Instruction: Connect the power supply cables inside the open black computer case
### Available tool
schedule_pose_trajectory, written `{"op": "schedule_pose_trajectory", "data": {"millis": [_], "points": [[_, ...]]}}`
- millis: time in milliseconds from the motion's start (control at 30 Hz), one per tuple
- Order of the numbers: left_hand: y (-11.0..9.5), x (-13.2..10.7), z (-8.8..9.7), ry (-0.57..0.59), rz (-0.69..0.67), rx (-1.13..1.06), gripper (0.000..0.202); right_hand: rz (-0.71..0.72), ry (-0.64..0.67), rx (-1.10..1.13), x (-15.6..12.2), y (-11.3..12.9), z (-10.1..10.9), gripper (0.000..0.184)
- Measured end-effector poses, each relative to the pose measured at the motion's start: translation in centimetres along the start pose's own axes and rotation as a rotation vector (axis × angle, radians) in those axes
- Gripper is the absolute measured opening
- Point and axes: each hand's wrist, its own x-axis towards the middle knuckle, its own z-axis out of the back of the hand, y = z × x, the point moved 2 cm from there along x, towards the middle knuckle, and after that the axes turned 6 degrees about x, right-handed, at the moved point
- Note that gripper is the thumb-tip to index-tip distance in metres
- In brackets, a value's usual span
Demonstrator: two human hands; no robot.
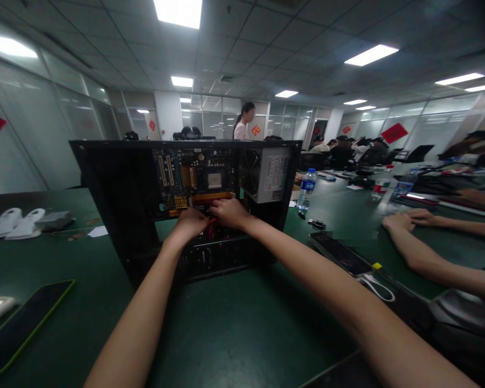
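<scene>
A black computer case (117,215) stands open-sided on a green table in front of me. Inside it are a motherboard (186,180), a silver power supply (274,175) with a fan and, lower down, red and dark cables (212,229). Both my hands reach into the case at the motherboard's lower edge. My left hand (191,222) has its fingers drawn together just above the cables. Close beside it, near the orange memory slots (216,198), my right hand (231,213) has curled fingers. What either set of fingertips grips is too small and dark to make out.
To the right are a water bottle (307,189), a phone (341,253) with a white cable, and another person's hands (406,220) on the table. On the left lie white shoes (18,223), a grey box (55,220) and a dark mat (28,326).
</scene>
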Motion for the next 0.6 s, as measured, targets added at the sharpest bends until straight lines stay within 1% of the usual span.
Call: {"op": "schedule_pose_trajectory", "data": {"millis": [133,333,467,600], "points": [[-0.3,0.7,-0.3,0.029,-0.039,0.046,0.031,0.008,-0.02,-0.013,0.1,0.0,-0.2,0.024],[-0.1,2.1,-1.3,-0.026,0.006,0.117,0.032,0.009,-0.004,-0.018,0.1,0.1,0.0,0.023],[0.1,2.2,-1.6,-0.009,0.018,0.146,0.033,0.016,-0.004,-0.023,0.0,0.0,-0.2,0.023],[0.1,2.0,-1.5,-0.011,0.019,0.148,0.035,0.078,-0.003,0.01,-0.4,-0.2,-0.5,0.02]]}}
